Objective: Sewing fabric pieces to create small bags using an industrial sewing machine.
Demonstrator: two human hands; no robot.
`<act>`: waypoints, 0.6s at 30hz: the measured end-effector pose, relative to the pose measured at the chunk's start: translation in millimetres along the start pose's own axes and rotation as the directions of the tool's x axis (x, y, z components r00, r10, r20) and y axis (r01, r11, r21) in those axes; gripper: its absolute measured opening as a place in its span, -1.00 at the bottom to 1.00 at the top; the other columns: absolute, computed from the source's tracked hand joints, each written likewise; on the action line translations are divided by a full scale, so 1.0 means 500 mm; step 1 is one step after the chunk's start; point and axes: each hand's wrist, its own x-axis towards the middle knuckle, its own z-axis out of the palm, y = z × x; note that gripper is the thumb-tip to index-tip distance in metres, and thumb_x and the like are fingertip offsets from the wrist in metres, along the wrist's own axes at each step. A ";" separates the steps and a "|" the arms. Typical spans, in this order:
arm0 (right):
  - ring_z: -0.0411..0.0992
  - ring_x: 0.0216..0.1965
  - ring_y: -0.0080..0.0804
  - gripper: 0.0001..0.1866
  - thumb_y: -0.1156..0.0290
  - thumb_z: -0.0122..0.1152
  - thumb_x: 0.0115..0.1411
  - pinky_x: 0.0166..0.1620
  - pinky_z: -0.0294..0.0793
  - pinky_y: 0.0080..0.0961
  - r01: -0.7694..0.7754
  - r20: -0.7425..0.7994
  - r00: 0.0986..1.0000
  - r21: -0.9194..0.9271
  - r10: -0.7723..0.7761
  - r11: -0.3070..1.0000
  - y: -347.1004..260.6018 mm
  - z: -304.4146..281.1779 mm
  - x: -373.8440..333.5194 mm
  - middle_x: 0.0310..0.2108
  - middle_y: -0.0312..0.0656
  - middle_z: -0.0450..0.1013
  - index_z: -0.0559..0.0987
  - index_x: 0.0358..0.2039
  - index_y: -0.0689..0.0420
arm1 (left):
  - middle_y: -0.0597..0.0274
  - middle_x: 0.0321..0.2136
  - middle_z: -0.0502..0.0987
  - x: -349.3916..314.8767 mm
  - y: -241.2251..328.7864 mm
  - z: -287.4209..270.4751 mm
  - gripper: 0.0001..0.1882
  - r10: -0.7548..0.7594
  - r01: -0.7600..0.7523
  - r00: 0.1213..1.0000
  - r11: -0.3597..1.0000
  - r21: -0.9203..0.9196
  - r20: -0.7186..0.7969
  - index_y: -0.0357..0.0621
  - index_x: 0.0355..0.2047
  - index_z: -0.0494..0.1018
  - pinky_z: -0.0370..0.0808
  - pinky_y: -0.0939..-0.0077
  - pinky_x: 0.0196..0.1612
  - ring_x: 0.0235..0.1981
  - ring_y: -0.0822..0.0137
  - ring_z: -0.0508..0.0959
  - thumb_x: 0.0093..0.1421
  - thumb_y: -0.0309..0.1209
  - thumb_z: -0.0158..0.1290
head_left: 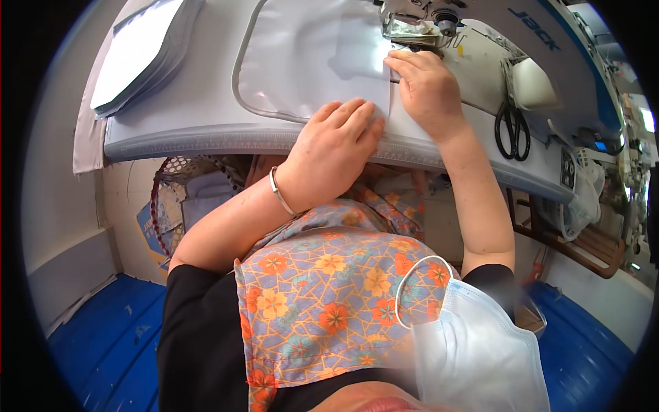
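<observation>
A translucent grey-white plastic sheet [295,62] with a dark piped edge and rounded corners lies on the sewing table. My left hand [336,147] rests flat on its near right part, at the table's front edge, fingers stretched out. Further back, my right hand [425,89] lies over the sheet's right edge, fingers extended and thumb lower down; it grips nothing that I can see. Its fingertips are close beside the needle area of the sewing machine [549,48]. The machine's head hides part of the sheet's far end.
A stack of pale sheets [141,51] lies at the table's far left. Black-handled scissors [512,130] sit right of my right forearm, near the machine. A ruler strip [226,143] runs along the table's front edge. Below it stands a mesh basket [165,199].
</observation>
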 end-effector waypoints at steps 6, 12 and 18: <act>0.52 -0.12 -0.26 -0.66 0.65 0.19 0.03 -0.02 0.55 -0.37 -0.004 0.009 1.000 -0.012 0.004 1.000 -0.001 0.002 -0.003 -0.10 -0.28 0.61 0.67 -0.16 0.12 | 0.10 -0.08 0.50 0.036 -0.034 0.011 -0.62 -0.020 0.015 0.999 0.988 -0.152 -0.035 -0.33 -0.12 0.50 0.43 0.26 0.09 0.04 0.16 0.49 0.05 -0.43 0.19; 0.52 -0.12 -0.28 -0.64 0.64 0.20 0.00 -0.02 0.55 -0.38 0.000 0.008 1.000 -0.042 0.000 0.999 -0.006 -0.004 0.000 -0.10 -0.28 0.60 0.67 -0.15 0.13 | 0.12 -0.15 0.54 0.071 -0.089 0.031 -0.71 0.019 -0.023 0.999 0.994 -0.106 -0.040 -0.26 -0.18 0.52 0.47 0.23 0.03 -0.02 0.13 0.54 0.10 -0.38 0.18; 0.50 -0.13 -0.26 -0.65 0.62 0.20 0.03 -0.04 0.54 -0.36 -0.033 0.014 0.999 -0.093 0.034 0.995 -0.004 0.006 0.004 -0.16 -0.29 0.55 0.67 -0.13 0.11 | 0.17 -0.16 0.57 0.109 -0.144 0.052 -0.83 0.034 -0.036 0.999 0.998 -0.059 -0.039 -0.20 -0.27 0.56 0.48 0.23 0.02 -0.06 0.14 0.55 0.17 -0.41 0.09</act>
